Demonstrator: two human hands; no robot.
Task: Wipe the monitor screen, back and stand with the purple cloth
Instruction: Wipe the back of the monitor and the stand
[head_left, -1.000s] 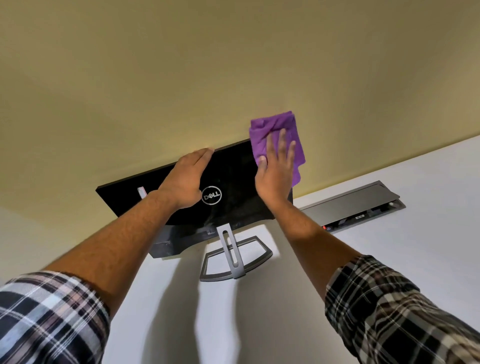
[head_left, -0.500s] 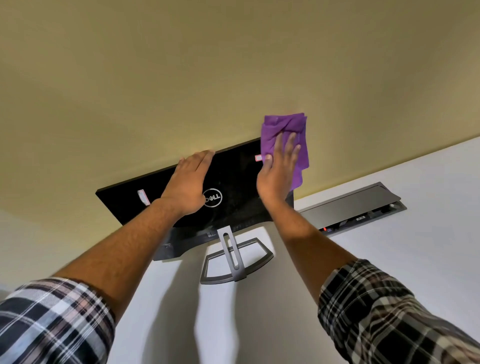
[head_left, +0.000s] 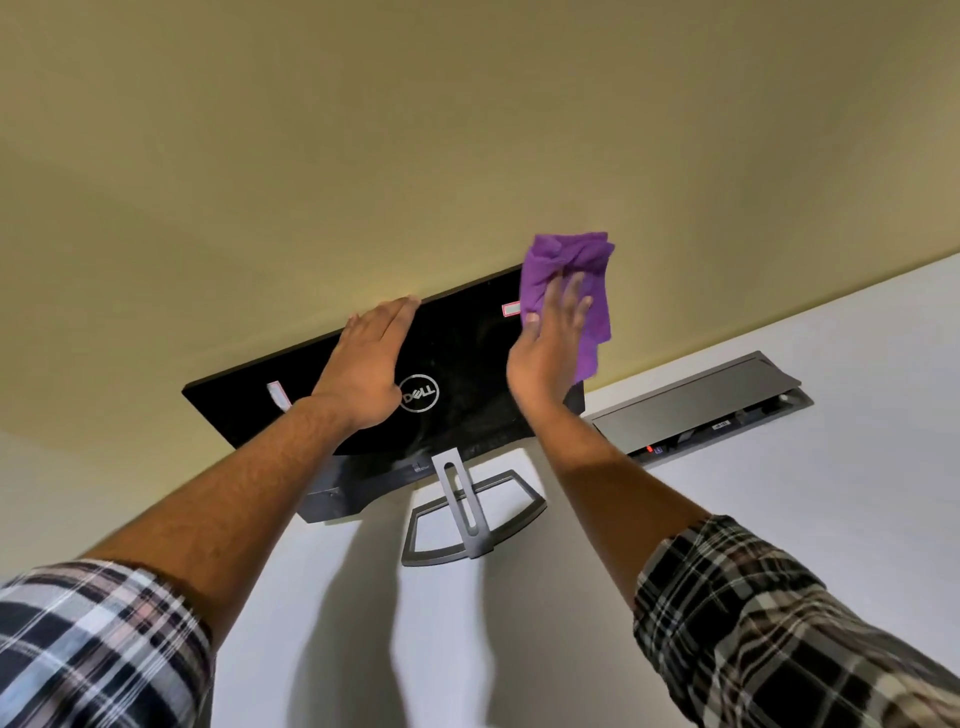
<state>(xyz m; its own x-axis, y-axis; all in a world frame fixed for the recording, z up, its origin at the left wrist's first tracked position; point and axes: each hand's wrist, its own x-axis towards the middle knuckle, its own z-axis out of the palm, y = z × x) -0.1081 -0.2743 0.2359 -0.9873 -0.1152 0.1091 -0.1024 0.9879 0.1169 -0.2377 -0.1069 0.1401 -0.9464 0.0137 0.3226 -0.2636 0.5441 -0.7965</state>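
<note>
- White table under a yellow wall: Dell monitor, back facing near.
- Right hand flat, pressing purple cloth at its top right corner.
- Left hand flat (bracing); hard pushing could tip the stand.

A white surface meets a plain yellowish wall. Near that wall, a grey cable hatch sits sunk into the surface, lid open.

Only readable thing is the round silver DELL logo on the black back of the monitor, dead center above the stand. Two small stickers either side of the logo, too tiny to read.
</note>
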